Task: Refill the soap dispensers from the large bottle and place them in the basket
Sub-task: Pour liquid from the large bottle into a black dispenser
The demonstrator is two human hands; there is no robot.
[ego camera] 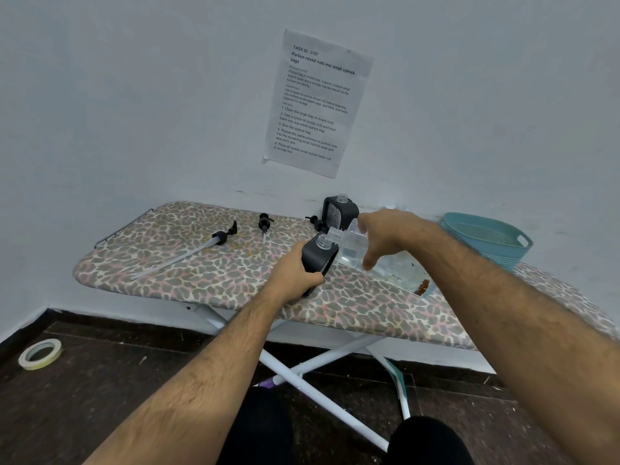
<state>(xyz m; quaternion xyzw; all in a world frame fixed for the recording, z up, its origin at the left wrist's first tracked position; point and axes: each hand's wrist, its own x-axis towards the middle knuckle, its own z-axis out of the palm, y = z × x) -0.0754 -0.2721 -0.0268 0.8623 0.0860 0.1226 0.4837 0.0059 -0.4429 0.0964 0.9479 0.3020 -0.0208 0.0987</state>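
Near the ironing board's (188,276) front edge, the left hand (295,273) is clamping the dispenser (318,260) while the right hand (385,236) is gripping the tilted large bottle (375,260), whose mouth, barely aligned, is risking a spill.

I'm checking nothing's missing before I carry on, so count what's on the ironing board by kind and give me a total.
Black soap dispensers: 2, one gripped by the left hand, the dispenser, and one by the wall
Pump heads: 3, at and
Large clear bottle: 1, held tilted by the right hand
Teal basket: 1
Total: 7
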